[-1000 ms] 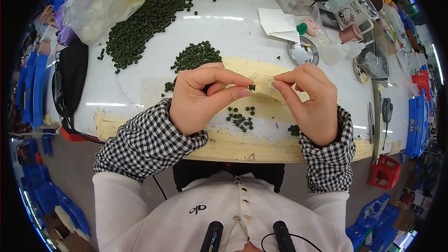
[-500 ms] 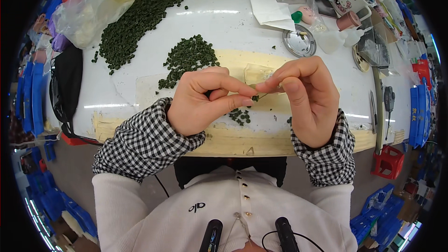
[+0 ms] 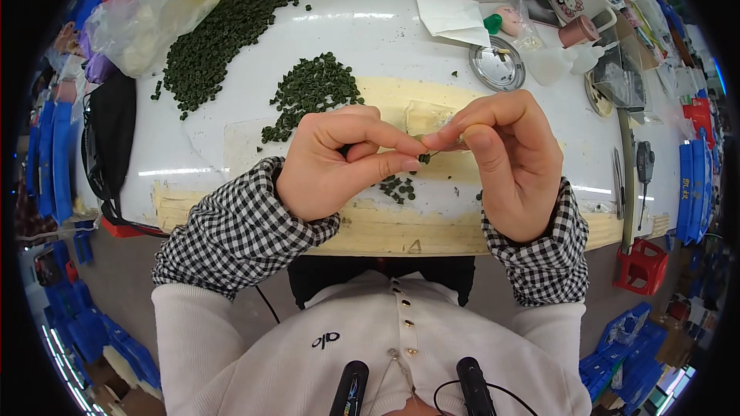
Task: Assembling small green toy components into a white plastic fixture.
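My left hand [image 3: 331, 158] is closed in a pinch, with a small dark green piece [image 3: 425, 159] at its thumb and fingertip. My right hand [image 3: 512, 162] also pinches, its fingertips almost meeting the left ones. Between thumb and forefinger it has something thin, too small to make out, running toward the green piece. A few loose green pieces [image 3: 397, 189] lie just below my left fingertips. Beyond the left hand is a small pile of green pieces [image 3: 314, 92]. Behind the fingers a cream block [image 3: 424, 114] sits on the table.
A larger heap of green pieces [image 3: 223, 35] spreads at the back left beside plastic bags [image 3: 173, 4]. To the right are a round metal lid [image 3: 497, 65], a white paper [image 3: 451, 17], a mug [image 3: 578, 0] and a screwdriver [image 3: 644, 169]. A black mask [image 3: 108, 139] hangs at the left edge.
Both hands keep their pinch close together. The green piece has tipped slightly at the fingertips, and the whole view has shifted a little.
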A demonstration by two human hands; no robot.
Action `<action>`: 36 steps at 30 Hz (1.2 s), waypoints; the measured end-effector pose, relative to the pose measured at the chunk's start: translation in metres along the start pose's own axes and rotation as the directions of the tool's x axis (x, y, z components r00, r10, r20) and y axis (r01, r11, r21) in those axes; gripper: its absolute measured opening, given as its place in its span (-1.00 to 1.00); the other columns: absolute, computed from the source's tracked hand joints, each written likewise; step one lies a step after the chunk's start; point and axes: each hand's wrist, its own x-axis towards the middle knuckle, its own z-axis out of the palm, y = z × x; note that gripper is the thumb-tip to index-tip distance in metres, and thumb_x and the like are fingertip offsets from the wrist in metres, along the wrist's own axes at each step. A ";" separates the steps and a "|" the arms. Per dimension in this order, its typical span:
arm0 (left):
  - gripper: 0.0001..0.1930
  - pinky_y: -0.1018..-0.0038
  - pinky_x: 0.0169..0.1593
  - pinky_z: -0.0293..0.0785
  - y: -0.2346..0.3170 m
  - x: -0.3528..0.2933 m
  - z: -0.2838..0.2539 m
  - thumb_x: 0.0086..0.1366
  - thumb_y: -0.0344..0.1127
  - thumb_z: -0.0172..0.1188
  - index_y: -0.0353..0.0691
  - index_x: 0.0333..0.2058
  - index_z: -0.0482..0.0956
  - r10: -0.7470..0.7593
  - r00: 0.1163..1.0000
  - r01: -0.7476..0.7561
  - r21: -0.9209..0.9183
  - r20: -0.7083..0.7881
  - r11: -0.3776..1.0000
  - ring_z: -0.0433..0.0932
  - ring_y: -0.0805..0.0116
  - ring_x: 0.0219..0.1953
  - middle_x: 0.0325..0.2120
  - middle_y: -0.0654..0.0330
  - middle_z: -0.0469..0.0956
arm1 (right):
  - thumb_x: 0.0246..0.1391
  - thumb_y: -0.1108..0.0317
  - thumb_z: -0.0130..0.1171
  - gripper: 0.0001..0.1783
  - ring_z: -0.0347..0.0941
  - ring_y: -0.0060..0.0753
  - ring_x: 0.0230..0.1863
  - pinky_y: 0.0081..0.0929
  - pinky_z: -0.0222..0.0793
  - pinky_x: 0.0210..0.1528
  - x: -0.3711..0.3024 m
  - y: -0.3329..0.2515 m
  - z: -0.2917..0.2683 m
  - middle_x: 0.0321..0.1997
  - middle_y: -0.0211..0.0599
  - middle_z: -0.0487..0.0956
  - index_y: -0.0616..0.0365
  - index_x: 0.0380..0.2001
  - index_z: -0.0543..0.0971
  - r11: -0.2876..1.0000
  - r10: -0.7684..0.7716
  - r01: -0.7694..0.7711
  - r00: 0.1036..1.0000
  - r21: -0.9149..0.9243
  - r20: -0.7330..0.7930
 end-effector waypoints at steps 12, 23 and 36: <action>-0.82 0.64 -0.44 0.20 0.001 0.001 0.000 0.03 -0.56 0.33 -0.29 -0.33 0.66 -0.016 0.999 0.015 -0.036 -0.037 0.999 0.19 0.64 -0.58 -0.70 0.45 0.21 | 0.02 0.50 0.19 -0.90 0.47 -0.25 -0.41 -0.48 0.40 -0.35 0.010 0.002 -0.010 -0.43 -0.21 0.50 0.26 -0.44 0.46 0.756 -0.108 0.012 0.989 -0.655 -0.106; -0.80 0.65 -0.42 0.20 0.001 0.000 -0.002 0.04 -0.59 0.31 -0.31 -0.30 0.64 -0.032 0.986 0.020 -0.078 -0.164 0.997 0.17 0.64 -0.56 -0.69 0.45 0.18 | -0.17 0.60 0.28 -0.80 0.41 -0.27 -0.45 -0.46 0.33 -0.39 0.006 -0.014 0.001 -0.46 -0.25 0.49 0.24 -0.37 0.60 0.782 -0.178 0.126 0.984 -0.610 -0.026; -0.80 0.65 -0.44 0.14 -0.002 0.000 -0.002 0.04 -0.59 0.30 -0.31 -0.30 0.64 0.012 0.979 -0.032 -0.096 -0.201 0.995 0.16 0.63 -0.56 -0.68 0.44 0.18 | -0.08 0.64 0.20 -0.64 0.41 -0.38 -0.49 -0.57 0.33 -0.46 -0.002 -0.007 0.015 -0.42 -0.22 0.49 0.28 -0.13 0.57 0.923 -0.054 0.074 0.997 -0.379 0.062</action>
